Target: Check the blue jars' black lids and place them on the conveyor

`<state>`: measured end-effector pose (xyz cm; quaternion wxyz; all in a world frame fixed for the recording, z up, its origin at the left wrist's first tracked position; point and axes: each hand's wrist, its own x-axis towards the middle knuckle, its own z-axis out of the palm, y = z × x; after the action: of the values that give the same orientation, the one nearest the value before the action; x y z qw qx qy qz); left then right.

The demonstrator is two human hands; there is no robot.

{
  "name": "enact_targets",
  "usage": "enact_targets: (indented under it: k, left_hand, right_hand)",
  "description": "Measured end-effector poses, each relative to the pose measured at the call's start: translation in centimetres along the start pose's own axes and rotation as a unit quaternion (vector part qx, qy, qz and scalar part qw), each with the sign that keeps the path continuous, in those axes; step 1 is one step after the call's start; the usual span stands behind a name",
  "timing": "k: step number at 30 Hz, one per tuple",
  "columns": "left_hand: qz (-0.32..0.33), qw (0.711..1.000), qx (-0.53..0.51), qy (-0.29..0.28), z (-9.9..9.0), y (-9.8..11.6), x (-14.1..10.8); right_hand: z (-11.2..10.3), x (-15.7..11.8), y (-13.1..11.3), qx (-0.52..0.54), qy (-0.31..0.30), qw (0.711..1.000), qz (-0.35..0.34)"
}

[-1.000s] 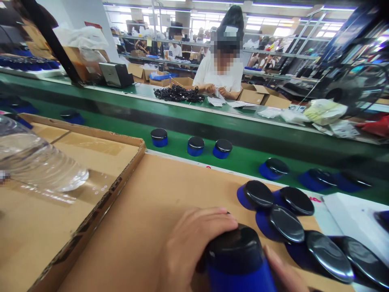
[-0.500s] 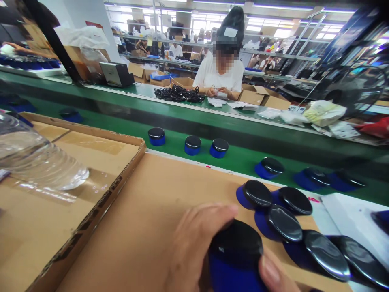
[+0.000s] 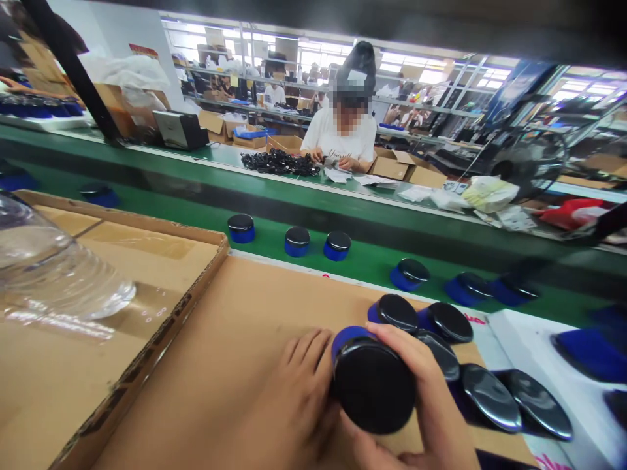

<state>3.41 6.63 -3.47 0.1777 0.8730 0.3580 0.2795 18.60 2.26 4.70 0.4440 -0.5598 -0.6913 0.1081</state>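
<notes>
From the head camera, both hands grip one blue jar [image 3: 369, 382] with a black lid, tilted so the lid faces the camera. The left hand [image 3: 298, 398] wraps its side from the left with fingers curled close. The right hand [image 3: 426, 398] closes over the top and right side. The jar is held just above the cardboard sheet [image 3: 235, 352], near its front edge.

This looks like a check or tightening of the lid; the next move would call for a steady grip on the body while the lid is turned or pressed.

Just beside the right hand, a cluster of capped jars [image 3: 441, 326] stands on the cardboard, touching one another. More jars [image 3: 297, 241] ride the green belt [image 3: 372, 261]. A clear plastic bottle [image 3: 53, 271] lies on the flat carton at left; whether it holds anything is hard to tell.
</notes>
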Motion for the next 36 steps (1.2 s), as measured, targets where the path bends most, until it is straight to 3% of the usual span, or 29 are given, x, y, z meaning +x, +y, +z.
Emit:
enact_targets:
  k: [4, 6, 8, 10, 13, 16, 18, 21, 24, 26, 29, 33, 36]
  left_hand:
    - [0.016, 0.999, 0.045, -0.021, -0.5, 0.2, 0.1]
    - [0.013, 0.997, 0.063, -0.041, -1.0, 0.6, 0.3]
    - [0.005, 0.995, 0.072, -0.069, -1.8, 1.0, 0.6]
    - [-0.002, 0.993, 0.072, -0.095, -2.6, 1.4, 0.9]
    - [-0.014, 0.991, 0.064, -0.113, -3.4, 1.9, 1.3]
    - [-0.016, 0.992, 0.056, -0.114, -3.9, 2.1, 1.5]
    - [-0.011, 0.992, 0.051, -0.113, -4.1, 2.0, 1.6]
    - [-0.006, 0.992, 0.05, -0.112, -3.9, 1.6, 1.4]
    - [0.002, 0.993, 0.054, -0.108, -3.1, 0.9, 1.0]
    - [0.006, 0.993, 0.058, -0.104, -2.7, 0.5, 0.8]
    - [0.003, 0.993, 0.064, -0.102, -2.5, 0.4, 0.8]
    - [0.001, 0.992, 0.062, -0.106, -3.1, 0.7, 1.2]
    - [0.004, 0.993, 0.059, -0.103, -3.4, 1.0, 1.3]
  right_hand:
    - [-2.9, 1.8, 0.1, -0.103, -0.145, 0.984, -0.001]
    - [-4.6, 4.0, 0.1, -0.09, -0.232, 0.969, 0.006]
    - [-5.9, 7.1, 0.7, -0.051, -0.267, 0.962, 0.038]
    - [-6.5, 10.8, 2.3, -0.059, -0.233, 0.968, 0.074]
    - [-5.4, 16.3, 6.4, -0.162, -0.12, 0.974, 0.105]
    - [-2.8, 19.7, 10.5, -0.246, -0.109, 0.948, 0.168]
    - [-1.2, 20.3, 12.2, -0.281, -0.14, 0.928, 0.198]
    - [0.5, 19.4, 12.6, -0.355, -0.171, 0.886, 0.244]
    - [0.7, 18.2, 12.2, -0.431, -0.187, 0.823, 0.319]
    - [0.1, 17.7, 12.1, -0.453, -0.211, 0.796, 0.341]
    - [-1.4, 17.4, 12.9, -0.48, -0.23, 0.786, 0.314]
    - [-4.4, 17.2, 15.4, -0.535, -0.186, 0.77, 0.293]
    - [-6.5, 16.8, 17.5, -0.514, -0.208, 0.779, 0.295]
